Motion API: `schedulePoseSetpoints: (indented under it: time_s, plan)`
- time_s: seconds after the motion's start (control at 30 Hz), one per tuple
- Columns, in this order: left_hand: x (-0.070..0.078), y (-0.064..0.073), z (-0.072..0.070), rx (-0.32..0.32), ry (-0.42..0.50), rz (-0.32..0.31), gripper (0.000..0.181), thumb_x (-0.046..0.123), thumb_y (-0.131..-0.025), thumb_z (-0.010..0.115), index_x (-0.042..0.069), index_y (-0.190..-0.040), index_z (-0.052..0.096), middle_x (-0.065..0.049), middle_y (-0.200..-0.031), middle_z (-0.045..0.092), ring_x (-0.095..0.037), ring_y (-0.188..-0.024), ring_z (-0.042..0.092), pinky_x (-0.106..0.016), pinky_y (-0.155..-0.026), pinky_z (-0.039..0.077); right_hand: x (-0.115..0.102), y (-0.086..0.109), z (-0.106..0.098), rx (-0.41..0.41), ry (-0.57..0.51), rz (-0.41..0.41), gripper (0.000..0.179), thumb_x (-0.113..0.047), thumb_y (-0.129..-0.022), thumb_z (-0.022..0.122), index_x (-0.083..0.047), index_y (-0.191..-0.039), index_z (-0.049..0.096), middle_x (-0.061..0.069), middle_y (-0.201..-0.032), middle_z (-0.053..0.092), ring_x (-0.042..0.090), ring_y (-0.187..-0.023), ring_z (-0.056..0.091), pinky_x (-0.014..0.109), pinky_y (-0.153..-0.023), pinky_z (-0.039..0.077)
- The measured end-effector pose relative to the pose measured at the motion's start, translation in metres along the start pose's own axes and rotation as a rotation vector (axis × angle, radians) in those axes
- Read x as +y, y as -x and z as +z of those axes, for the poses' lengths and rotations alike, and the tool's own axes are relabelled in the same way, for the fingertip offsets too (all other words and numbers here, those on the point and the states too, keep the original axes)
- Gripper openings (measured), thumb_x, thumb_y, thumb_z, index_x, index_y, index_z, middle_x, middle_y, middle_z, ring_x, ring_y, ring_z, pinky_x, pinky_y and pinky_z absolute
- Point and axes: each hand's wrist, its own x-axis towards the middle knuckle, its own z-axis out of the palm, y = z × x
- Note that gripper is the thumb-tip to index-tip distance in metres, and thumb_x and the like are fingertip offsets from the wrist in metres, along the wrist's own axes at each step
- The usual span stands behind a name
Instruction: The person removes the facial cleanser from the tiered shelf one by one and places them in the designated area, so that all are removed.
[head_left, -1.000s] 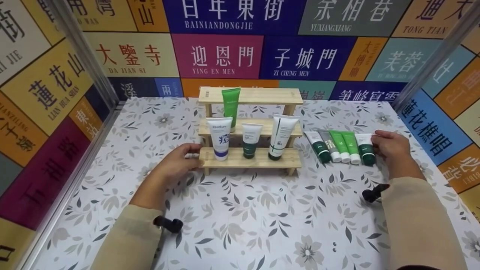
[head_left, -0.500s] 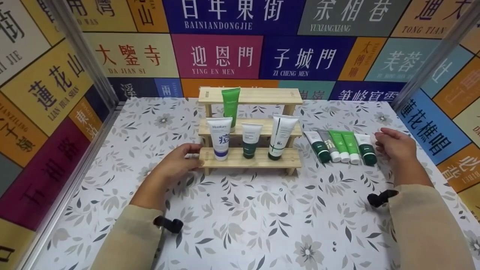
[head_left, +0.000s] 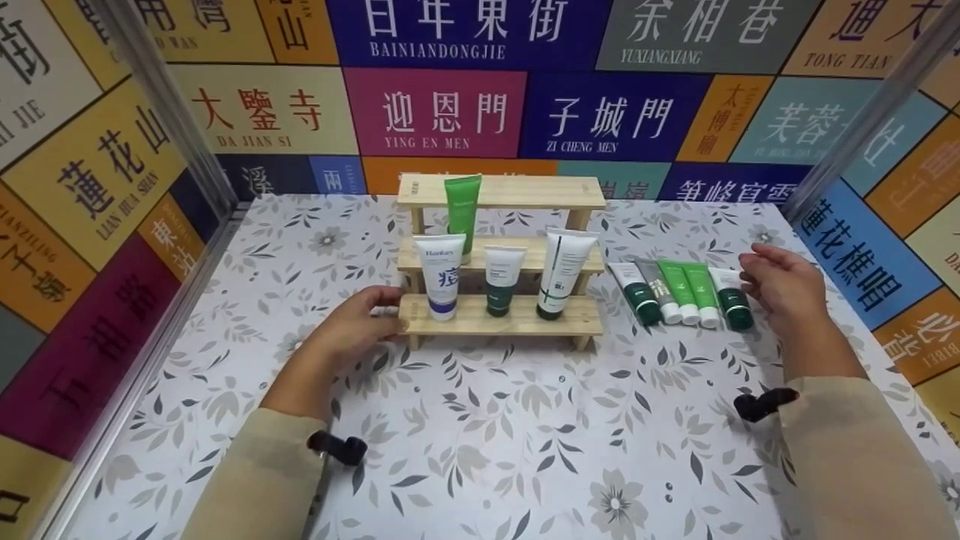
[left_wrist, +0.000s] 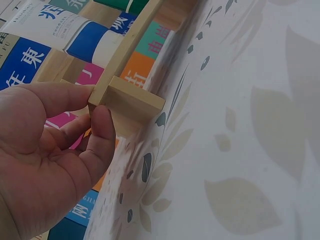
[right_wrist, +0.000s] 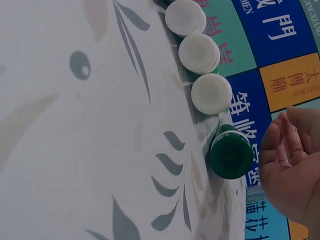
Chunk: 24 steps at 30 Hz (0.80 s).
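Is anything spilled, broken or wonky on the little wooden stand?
I see nothing spilled or broken. One thing looks wonky: the tall white tube on the right of the bottom step tilts rightward, more than the small tube beside it. The camera's angle might explain that.
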Motion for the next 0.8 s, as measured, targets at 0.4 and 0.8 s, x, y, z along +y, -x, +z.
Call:
schedulePoseSetpoints:
  time_s: [0.4,0.8]
  plan:
    - [0.0,0.002,0.0,-0.004,-0.021,0.008,0.063,0.013,-0.097,0.069,0.015,-0.157,0.048,-0.007,-0.163,0.048,-0.029,-0.144,0.055,-0.044,-0.117,0.05,-0.03,0.048,0.044,-0.149,-0.141,-0.258,0.033,-0.014,-0.092,0.084,-0.018,-0.122,0.072,-0.008,-0.101,0.076,0.013,-0.086,0.07,0.021,-0.075,0.062]
    - [0.002,0.002,0.0,-0.005,-0.038,0.003,0.065,0.014,-0.097,0.071,0.014,-0.158,0.047,-0.007,-0.164,0.048,-0.029,-0.146,0.053,-0.045,-0.121,0.046,-0.058,0.108,0.105,-0.267,-0.133,-0.403,0.034,-0.015,-0.09,0.087,-0.011,-0.121,0.074,-0.002,-0.101,0.076,0.015,-0.085,0.071,0.023,-0.074,0.062]
